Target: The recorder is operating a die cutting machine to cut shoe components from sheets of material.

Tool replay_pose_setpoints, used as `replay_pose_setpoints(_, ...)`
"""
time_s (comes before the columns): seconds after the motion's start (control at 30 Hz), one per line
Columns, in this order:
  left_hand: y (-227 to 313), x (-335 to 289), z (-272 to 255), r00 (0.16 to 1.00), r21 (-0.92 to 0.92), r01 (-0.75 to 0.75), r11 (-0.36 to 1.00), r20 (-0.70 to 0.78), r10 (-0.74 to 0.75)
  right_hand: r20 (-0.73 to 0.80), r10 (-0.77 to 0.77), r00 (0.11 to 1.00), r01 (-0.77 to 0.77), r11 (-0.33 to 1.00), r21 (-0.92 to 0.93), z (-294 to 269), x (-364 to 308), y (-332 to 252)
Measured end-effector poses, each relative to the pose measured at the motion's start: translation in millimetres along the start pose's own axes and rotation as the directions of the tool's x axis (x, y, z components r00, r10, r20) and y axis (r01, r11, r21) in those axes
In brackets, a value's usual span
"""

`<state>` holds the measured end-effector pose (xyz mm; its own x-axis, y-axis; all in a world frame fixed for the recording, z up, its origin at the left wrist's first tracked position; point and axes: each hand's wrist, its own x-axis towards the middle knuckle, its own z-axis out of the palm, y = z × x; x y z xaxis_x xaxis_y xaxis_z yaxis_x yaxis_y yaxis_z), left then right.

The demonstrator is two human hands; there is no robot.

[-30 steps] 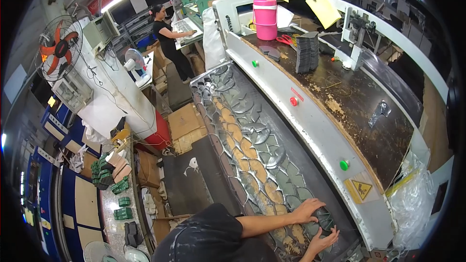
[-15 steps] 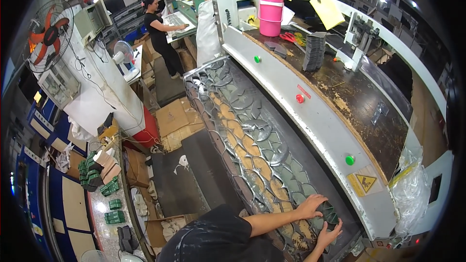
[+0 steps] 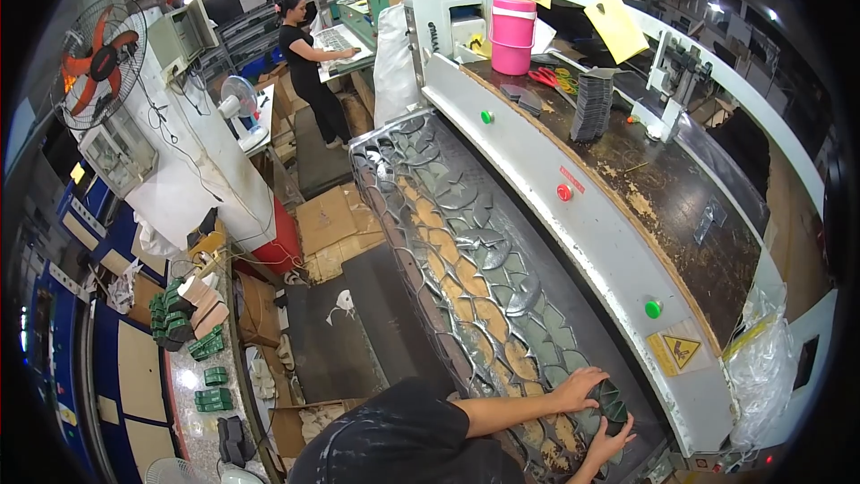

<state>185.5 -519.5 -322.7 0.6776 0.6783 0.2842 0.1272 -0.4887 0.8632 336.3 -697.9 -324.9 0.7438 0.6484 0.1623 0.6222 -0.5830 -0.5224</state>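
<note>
My left hand (image 3: pixel 573 389) and my right hand (image 3: pixel 608 445) are both closed around a dark green piece with folded-looking, triangular faces (image 3: pixel 613 401). The left grips its left side, the right its near side. It sits at the near end of a long strip of sheet material (image 3: pixel 484 282), cut through with curved, leaf-like outlines in grey-green, tan and brown. Whether the piece touches the sheet, I cannot tell.
A grey machine beam (image 3: pixel 564 215) with green and red buttons runs along the right. Behind it, a dark board (image 3: pixel 663 188) carries a pink bucket (image 3: pixel 513 36) and a stack of dark pieces (image 3: pixel 591 106). Green bundles (image 3: pixel 213 401) lie on the left bench. Another person (image 3: pixel 309 72) stands farther back.
The dark green piece has tilted, so more of its faceted surface shows between my hands. My fingers have shifted a little around it. The whole view has moved slightly.
</note>
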Motion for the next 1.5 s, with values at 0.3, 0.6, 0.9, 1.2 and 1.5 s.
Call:
replay_pose_setpoints(0.3,-1,0,-1,1.000,-0.013,0.008,1.000,0.026,-0.008,-0.145,-0.067,0.987,0.066,0.998,-0.012,5,-9,-12)
replay_pose_setpoints(0.6,6,1,-10,0.997,-0.006,0.007,1.000,0.080,-0.007,-0.129,-0.099,0.987,0.091,0.994,-0.065,12,-9,4)
replay_pose_setpoints(0.9,8,3,-4,0.994,-0.010,0.036,0.999,0.108,-0.035,-0.213,-0.113,0.970,0.098,0.992,-0.082,16,-11,10)
replay_pose_setpoints(1.2,7,-2,-8,0.988,-0.009,0.053,0.999,0.147,-0.051,-0.355,-0.182,0.917,0.162,0.983,-0.085,-9,-16,-42)
replay_pose_setpoints(1.5,8,1,-8,0.987,-0.053,0.025,0.998,0.157,-0.016,-0.345,-0.175,0.922,0.122,0.978,-0.169,-4,-15,-37)
